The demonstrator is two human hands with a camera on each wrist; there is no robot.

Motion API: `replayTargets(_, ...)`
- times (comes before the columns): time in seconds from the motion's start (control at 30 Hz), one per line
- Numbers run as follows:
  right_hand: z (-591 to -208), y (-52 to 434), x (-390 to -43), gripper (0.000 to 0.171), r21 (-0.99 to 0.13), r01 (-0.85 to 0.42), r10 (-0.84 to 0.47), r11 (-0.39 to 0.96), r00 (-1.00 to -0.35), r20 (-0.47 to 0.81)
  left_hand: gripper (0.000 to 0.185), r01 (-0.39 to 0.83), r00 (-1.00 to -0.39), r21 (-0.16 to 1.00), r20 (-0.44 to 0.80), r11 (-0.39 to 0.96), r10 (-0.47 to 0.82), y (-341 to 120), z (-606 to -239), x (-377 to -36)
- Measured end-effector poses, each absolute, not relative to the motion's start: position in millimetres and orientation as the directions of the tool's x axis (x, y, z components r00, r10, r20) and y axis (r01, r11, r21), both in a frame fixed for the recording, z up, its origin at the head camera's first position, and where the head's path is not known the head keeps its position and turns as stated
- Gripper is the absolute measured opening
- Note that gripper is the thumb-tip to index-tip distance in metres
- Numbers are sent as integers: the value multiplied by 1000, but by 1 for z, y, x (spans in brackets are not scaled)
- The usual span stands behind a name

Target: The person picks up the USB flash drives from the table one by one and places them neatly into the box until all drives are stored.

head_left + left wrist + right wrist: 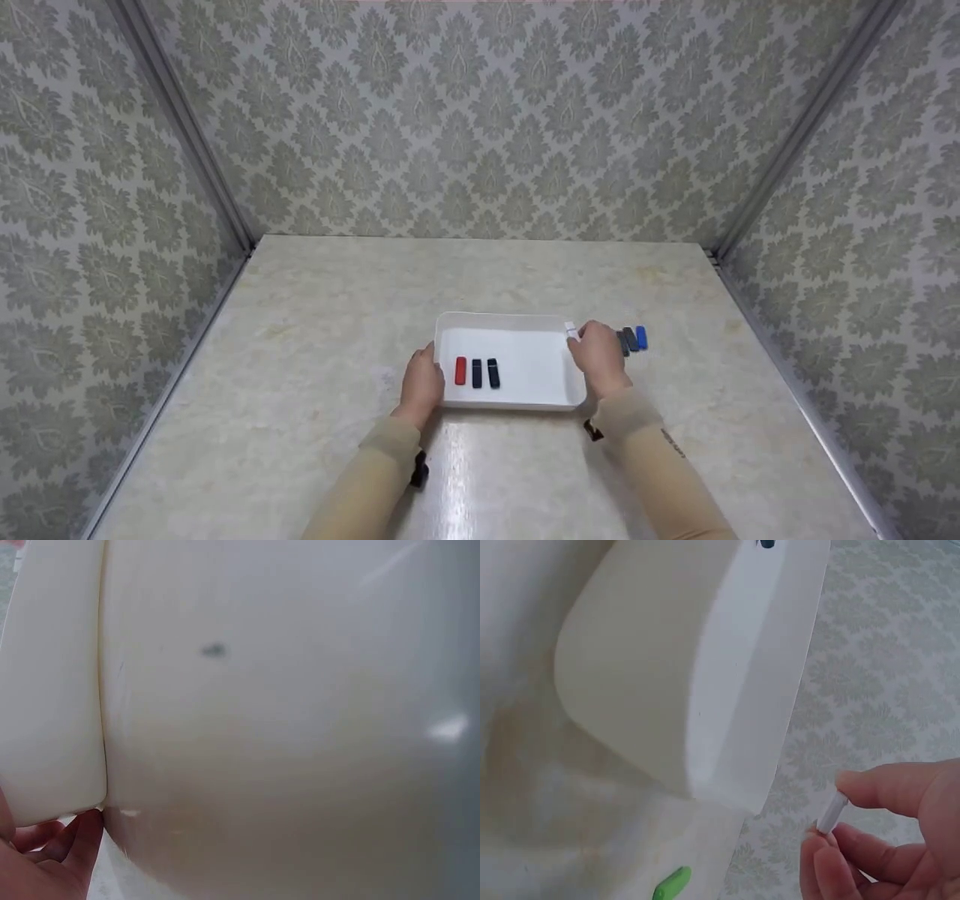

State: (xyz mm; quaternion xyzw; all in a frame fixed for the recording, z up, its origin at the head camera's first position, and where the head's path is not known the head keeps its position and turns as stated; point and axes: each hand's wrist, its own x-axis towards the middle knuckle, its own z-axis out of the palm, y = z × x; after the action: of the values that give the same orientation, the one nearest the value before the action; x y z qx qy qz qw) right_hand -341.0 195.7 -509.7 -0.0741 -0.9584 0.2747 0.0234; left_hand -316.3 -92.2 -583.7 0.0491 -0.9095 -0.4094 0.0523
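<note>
A white tray [536,367] sits on the table, with a red USB flash drive [460,371] and two black USB flash drives [477,373] [493,373] side by side in its left part. At the tray's left end my left hand [421,382] grips the wall. The left wrist view has its curled fingers [88,836] at the tray's corner. Over the tray's right end, my right hand [600,356] pinches a white USB flash drive [832,811] between thumb and fingers.
Right of the tray lie a blue USB flash drive [641,337] and dark ones [631,339] next to it, partly behind my right hand. A green one [673,883] shows in the right wrist view. Patterned walls [480,112] enclose the table [337,277] at the back and sides.
</note>
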Motion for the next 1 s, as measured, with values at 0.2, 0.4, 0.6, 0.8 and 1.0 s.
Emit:
replayTargets(0.2, -520, 165, -334, 27, -545, 157, 153, 824, -987, -53, 46, -62, -990, 761, 37, 645, -139, -92, -584, -317)
replayTargets(0.4, -532, 140, -329, 22, -551, 149, 134, 821, -989, -67, 44, -52, -989, 760, 51, 648, -139, -93, -584, -317)
replayTargets(0.6, -545, 122, -325, 19, -538, 101, 97, 837, -995, -35, 46, -45, -989, 754, 58, 656, -135, -94, -585, -317)
replayTargets(0.8, -554, 109, -322, 17, -557, 66, 68, 828, -998, -17, 47, -64, -989, 765, 36, 641, -141, -93, -585, -318)
replayTargets(1.0, -561, 100, -319, 19, -549, 56, 57, 834, -998, -14, 48, -93, -990, 776, -3, 624, -144, -92, -585, -319)
